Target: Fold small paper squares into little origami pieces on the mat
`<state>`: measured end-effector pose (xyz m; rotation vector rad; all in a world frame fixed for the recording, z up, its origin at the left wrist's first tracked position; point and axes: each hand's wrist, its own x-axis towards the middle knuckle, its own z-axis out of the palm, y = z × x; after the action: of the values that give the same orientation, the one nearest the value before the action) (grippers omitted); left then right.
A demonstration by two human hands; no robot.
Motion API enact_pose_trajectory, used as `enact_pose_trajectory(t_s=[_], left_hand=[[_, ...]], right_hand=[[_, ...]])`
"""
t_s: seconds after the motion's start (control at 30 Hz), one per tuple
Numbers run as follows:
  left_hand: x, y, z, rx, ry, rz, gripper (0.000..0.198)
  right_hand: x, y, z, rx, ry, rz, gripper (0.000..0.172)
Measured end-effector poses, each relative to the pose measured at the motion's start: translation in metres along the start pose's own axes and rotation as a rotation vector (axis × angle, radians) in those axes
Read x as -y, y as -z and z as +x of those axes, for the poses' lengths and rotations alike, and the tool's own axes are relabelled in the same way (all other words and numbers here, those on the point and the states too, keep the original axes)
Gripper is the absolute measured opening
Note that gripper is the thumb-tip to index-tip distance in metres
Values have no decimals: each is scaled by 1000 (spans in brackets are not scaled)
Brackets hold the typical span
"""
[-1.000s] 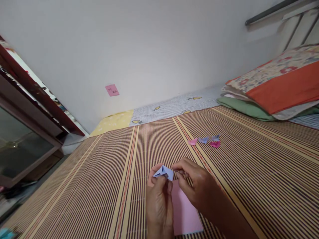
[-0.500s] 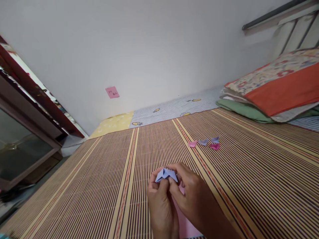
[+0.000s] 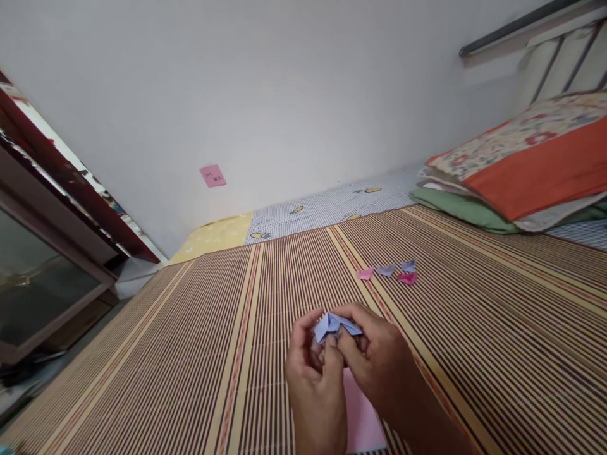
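Evidently working just past a pink paper on the striped mat, partly hidden from view by the wrists. Gripping a small blue folded paper at the left with the left hand and at the right with the right hand, with both thumbs on the near side. Probably busy shaping or pressing the folds; cannot tell the exact crease under the thumbs. Seems to call next for a steady left hold and a light right pinch, without crushing. Farther off, to the right on the mat, note four little folded papers.
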<state>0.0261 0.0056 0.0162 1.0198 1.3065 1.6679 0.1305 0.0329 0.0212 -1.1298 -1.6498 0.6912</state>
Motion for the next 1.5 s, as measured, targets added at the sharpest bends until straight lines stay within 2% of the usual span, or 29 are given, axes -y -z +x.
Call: enact_pose_trajectory(t_s=[0.1,0.3,0.57,0.87,1.03,1.2,1.37,1.5], left_hand=[[-2,-1,-3,12,-3,15,26],[0,-3,-3,-2,95,-71,34],[6,-2,-5,26,19,-8,29],[-1,-7,-7,-37,-4,-28,25],[6,-2,-6,-23,6,-52,30],[6,-2,-5,-58,17,-98,41],[-1,-5,-5,-63,-1,-92,33],[2,-3,-5,-45,1,-96,27]], right_hand=[[-3,1,2,-9,30,-18,19],[-5,-7,2,-60,13,-51,20],[-5,-14,1,-138,-109,57,30],[-1,-16,4,-211,-147,172,30],[1,-20,4,-192,-185,252,28],[-4,-25,3,-160,-113,183,26],[-7,-27,5,-149,-140,212,25],[-2,-28,4,-183,-191,270,24]])
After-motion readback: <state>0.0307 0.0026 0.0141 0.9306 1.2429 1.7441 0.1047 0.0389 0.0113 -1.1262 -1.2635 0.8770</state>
